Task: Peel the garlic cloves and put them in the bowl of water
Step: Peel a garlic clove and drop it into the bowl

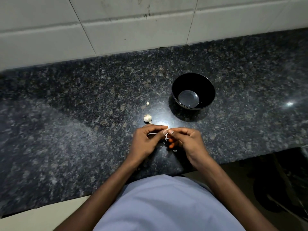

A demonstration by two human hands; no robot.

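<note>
My left hand (147,138) and my right hand (184,139) meet over the counter's front part and pinch a small garlic clove (167,130) between their thumbs and fingertips; most of the clove is hidden by the fingers. A garlic bulb (147,118) lies on the counter just beyond my left hand. A black bowl (208,87) with a little water at its bottom stands farther back to the right. A small white scrap of garlic skin (147,103) lies left of the bowl, and another bit (174,150) lies below my right hand.
The dark speckled granite counter (83,114) runs left to right, backed by a white tiled wall (116,22). Its front edge passes just before my body; at the right the counter ends above a dark floor area (275,189).
</note>
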